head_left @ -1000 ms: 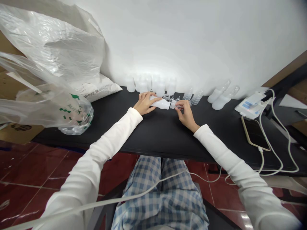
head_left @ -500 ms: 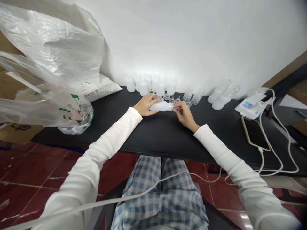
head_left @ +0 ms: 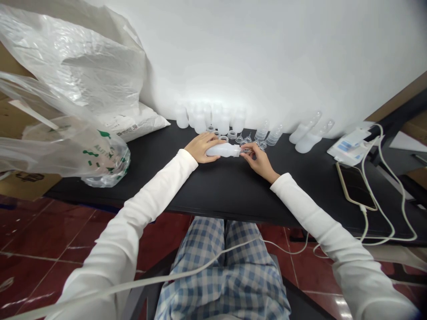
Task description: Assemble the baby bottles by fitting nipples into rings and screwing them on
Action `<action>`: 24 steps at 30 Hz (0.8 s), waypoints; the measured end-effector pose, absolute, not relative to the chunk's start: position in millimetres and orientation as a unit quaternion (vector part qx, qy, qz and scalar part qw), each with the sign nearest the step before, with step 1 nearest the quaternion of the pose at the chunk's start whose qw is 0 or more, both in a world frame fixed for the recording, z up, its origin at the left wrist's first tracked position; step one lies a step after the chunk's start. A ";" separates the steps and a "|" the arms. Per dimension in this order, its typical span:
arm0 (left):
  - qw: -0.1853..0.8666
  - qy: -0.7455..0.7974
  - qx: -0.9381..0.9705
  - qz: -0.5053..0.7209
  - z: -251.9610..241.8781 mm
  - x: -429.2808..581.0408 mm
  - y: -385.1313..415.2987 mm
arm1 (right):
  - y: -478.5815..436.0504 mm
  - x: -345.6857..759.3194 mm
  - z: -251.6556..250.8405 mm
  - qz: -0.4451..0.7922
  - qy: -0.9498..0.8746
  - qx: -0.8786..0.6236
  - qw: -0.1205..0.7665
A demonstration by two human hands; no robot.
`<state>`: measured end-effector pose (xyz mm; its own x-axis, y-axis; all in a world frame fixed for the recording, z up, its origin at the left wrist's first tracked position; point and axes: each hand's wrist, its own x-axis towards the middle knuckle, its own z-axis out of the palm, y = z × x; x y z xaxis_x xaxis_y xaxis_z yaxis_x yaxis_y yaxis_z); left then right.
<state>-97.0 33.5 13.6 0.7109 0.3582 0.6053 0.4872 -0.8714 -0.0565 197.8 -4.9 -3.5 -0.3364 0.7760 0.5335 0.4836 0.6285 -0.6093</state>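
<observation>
My left hand (head_left: 199, 147) is wrapped round the body of a small white plastic bottle (head_left: 223, 150) held sideways over the black table (head_left: 220, 186). At the bottle's neck, my right hand (head_left: 259, 160) pinches a small clear cap or nozzle piece (head_left: 246, 151) with its fingertips. Just behind the hands lie loose clear rings and small funnel-shaped pieces (head_left: 237, 137). A row of white bottles (head_left: 213, 118) stands against the wall.
Stacked clear caps (head_left: 268, 133) and two capped bottles lying down (head_left: 308, 133) are at the back right. A phone (head_left: 355, 186), a white device (head_left: 348, 144) and cables lie at the right. Large plastic bags (head_left: 66, 98) fill the left end.
Both hands drew the bottle slightly toward me and leftward. The bottle went from tilted to nearly level, and the right fingers stay at its neck.
</observation>
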 end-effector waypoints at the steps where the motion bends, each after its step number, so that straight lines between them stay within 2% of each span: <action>1: 0.108 -0.232 -0.919 -0.299 13.5 -96.7 33.3 | -4.7 197.8 -3.6 0.177 -0.796 -0.400 0.419; 14: 0.167 -0.198 -0.915 -0.310 12.1 -88.1 27.9 | -8.7 196.3 7.4 0.176 -0.804 -0.430 0.370; 24: 0.119 -0.213 -0.921 -0.304 12.0 -89.4 29.9 | -6.6 197.3 2.7 0.190 -0.796 -0.422 0.391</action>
<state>-89.4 29.9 12.0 0.7249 0.3199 0.6101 0.4642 -0.8812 -0.0895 197.3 -6.6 2.7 -0.3384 0.8197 0.4621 0.5220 0.5721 -0.6326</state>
